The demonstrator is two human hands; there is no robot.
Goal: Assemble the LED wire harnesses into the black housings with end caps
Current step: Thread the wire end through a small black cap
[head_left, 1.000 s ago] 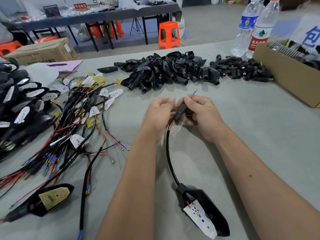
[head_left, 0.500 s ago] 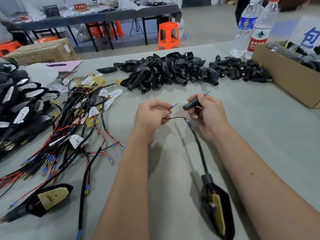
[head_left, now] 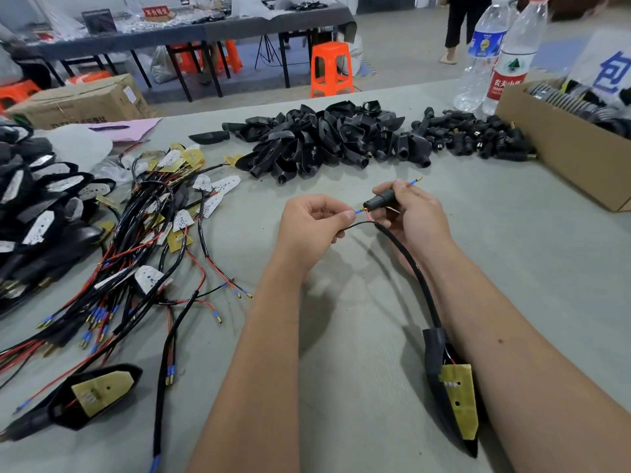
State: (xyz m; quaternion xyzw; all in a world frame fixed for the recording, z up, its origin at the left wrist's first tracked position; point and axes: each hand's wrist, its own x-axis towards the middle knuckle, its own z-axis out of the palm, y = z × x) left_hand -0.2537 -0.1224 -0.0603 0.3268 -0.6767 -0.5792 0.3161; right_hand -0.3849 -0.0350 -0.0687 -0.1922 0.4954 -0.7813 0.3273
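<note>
Pinching a blue-tipped wire end (head_left: 358,211) between thumb and forefinger, the left hand (head_left: 312,223) hovered above the grey tabletop (head_left: 512,233), its grip closed on that thin lead; the tip sat right at the mouth of a small black end cap (head_left: 377,202); the right hand (head_left: 415,216) had its fingers curled round that cap, its grip clamped on it, and a second lead with a blue and brass tip (head_left: 415,181) poked out past the knuckles on the far side. From between the hands a black sheathed cable (head_left: 415,268) curved down toward the viewer and entered a black housing (head_left: 435,353) lying on the tabletop just beside the right forearm; a yellow LED board (head_left: 459,401) sat in that housing, tilted on edge. Near the lower left lay another housing with a yellow board (head_left: 99,390), wires trailing from it; beyond it spread a tangle of loose wire harnesses (head_left: 136,254), red and black leads with blue tips and small white and yellow boards; stacked finished housings (head_left: 37,206) filled the far left edge. Across the far side of the tabletop lay a heap of empty black housings (head_left: 321,138), and just right of it a smaller pile of end caps (head_left: 478,138); a cardboard box (head_left: 573,158) stood at the right edge, with two plastic water bottles (head_left: 495,56) behind it. An orange stool (head_left: 331,68) stood on the floor beyond.
</note>
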